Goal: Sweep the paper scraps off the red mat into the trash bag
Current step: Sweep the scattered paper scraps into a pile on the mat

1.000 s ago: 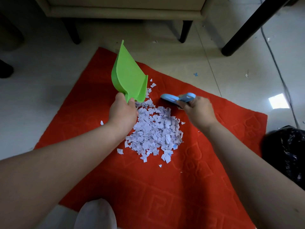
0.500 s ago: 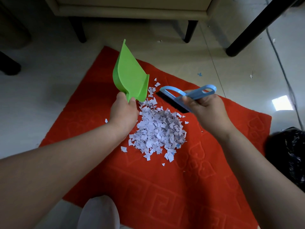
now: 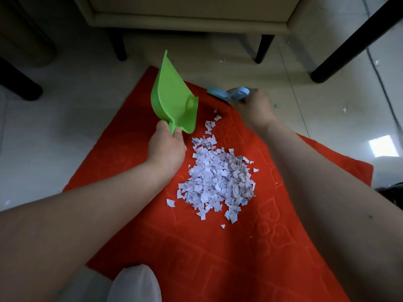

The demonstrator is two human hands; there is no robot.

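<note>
A heap of white paper scraps (image 3: 218, 182) lies in the middle of the red mat (image 3: 239, 258). My left hand (image 3: 168, 147) grips the handle of a green dustpan (image 3: 174, 99), which is tilted upward, its mouth lifted off the mat just left of the heap's far end. My right hand (image 3: 250, 110) grips a blue hand brush (image 3: 229, 94) at the mat's far edge, beyond the heap. A few loose scraps (image 3: 210, 124) trail from the heap toward the brush. A sliver of the black trash bag (image 3: 392, 192) shows at the right edge.
A beige sofa base (image 3: 189, 16) on dark legs stands beyond the mat. A black table leg (image 3: 349, 40) slants at the upper right, with a cable (image 3: 383, 83) on the pale floor. Stray scraps (image 3: 344, 110) dot the floor. A white-clad knee (image 3: 135, 284) is at bottom.
My right hand carried the brush away from the heap, up to the mat's far edge. The dustpan stayed raised in my left hand. The view shifted, so the heap sits lower in frame.
</note>
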